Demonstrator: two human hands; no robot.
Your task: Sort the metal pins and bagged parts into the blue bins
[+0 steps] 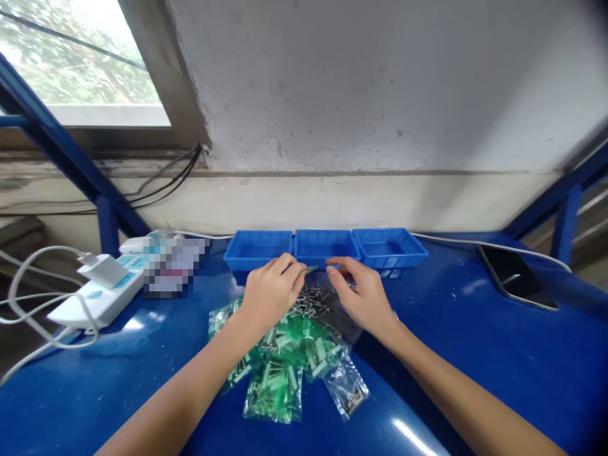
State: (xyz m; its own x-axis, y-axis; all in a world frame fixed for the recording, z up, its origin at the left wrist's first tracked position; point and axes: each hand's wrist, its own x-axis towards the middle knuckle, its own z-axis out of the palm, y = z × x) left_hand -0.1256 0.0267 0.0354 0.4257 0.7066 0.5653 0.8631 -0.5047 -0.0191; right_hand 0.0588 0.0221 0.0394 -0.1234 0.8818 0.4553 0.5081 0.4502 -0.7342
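My left hand (pixel 273 288) is closed, fingertips pinching a small green piece (pixel 311 268) that may be a plastic wall plug. Just to the right, my right hand (pixel 363 294) has its fingers curled, with thumb and forefinger slightly apart and nothing visible between them. Below both hands lies a pile of loose metal screws (pixel 314 303). Nearer me, clear bags of pale green plugs and screws (pixel 273 392) are heaped together, partly covered by my left hand and forearm. A small clear bag with brownish metal pieces (pixel 349 389) lies at the heap's right.
Three blue trays stand in a row behind my hands: left (pixel 259 247), middle (pixel 327 244) and right (pixel 389 244). A white power strip (pixel 95 297) with a charger and cables lies at left. A black phone (pixel 517 278) rests at right on the blue table (pixel 456 354).
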